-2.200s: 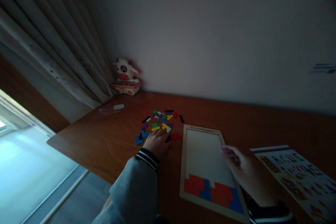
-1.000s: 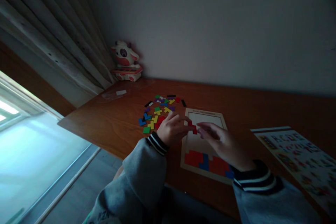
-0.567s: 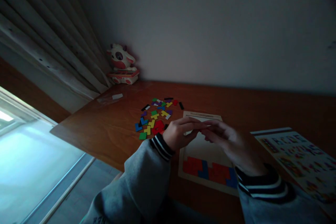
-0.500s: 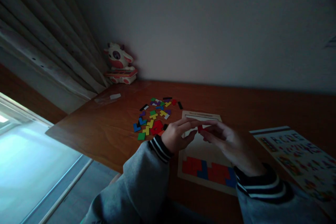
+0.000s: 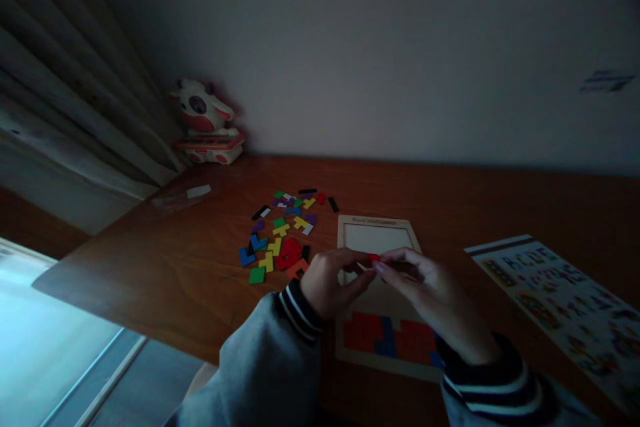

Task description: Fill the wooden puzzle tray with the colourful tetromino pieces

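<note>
Pinching a small red piece (image 5: 373, 257) with our left hand (image 5: 330, 280) and right hand (image 5: 433, 290), fingertips close together, we held it above the wooden tray (image 5: 379, 221). Tabletop (image 5: 410, 187) stretched beyond both hands to the wall (image 5: 400, 80) and showed between our right hand and the printed sheet (image 5: 555, 310). The table's edge (image 5: 125, 319) slanted left of our left hand. Loose pieces (image 5: 289, 253) lay just left of and beyond that hand; the cow toy (image 5: 205, 121) stood farther off. Red and blue pieces (image 5: 367, 332) occupied the tray's near end.

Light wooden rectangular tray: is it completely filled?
No, the tray shows a bare far end, with flat red and blue pieces nearer.
</note>
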`<action>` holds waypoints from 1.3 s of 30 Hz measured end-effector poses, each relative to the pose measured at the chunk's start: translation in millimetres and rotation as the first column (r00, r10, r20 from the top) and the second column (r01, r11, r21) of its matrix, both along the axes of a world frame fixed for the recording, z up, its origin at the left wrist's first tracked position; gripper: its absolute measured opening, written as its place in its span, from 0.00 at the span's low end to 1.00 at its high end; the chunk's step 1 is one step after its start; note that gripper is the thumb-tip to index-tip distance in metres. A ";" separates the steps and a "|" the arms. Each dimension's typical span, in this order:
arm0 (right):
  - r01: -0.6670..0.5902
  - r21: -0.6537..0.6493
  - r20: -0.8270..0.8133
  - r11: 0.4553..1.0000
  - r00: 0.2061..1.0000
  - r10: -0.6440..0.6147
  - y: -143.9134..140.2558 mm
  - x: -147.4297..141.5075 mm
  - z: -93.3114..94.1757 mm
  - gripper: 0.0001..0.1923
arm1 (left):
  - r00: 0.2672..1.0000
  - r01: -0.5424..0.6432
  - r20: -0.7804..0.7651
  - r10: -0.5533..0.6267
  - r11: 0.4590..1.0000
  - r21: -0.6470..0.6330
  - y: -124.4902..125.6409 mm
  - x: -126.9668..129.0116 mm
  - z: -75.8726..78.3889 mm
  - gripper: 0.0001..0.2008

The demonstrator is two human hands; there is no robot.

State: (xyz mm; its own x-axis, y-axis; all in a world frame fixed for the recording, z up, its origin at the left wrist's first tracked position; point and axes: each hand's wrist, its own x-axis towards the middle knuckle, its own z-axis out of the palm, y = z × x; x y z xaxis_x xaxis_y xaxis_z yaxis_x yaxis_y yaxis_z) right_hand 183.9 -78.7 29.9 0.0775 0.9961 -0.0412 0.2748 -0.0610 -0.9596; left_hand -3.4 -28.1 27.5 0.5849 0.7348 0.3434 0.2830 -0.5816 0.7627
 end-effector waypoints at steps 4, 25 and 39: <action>-0.025 -0.028 0.133 0.999 0.991 0.028 -3.2 5.8 -0.2 0.17 | 1.000 -0.009 0.023 0.011 0.997 -0.070 -4.0 1.1 0.9 0.09; -0.116 -0.005 -0.006 0.993 0.993 0.116 4.9 -19.0 -19.4 0.18 | 0.938 0.066 -0.326 0.116 0.865 0.497 10.5 -25.7 -8.5 0.11; -0.149 -0.042 -0.136 0.988 0.980 0.142 5.4 -8.1 -23.5 0.22 | 0.995 -0.016 -0.076 0.059 0.884 0.467 4.0 -25.0 -13.3 0.11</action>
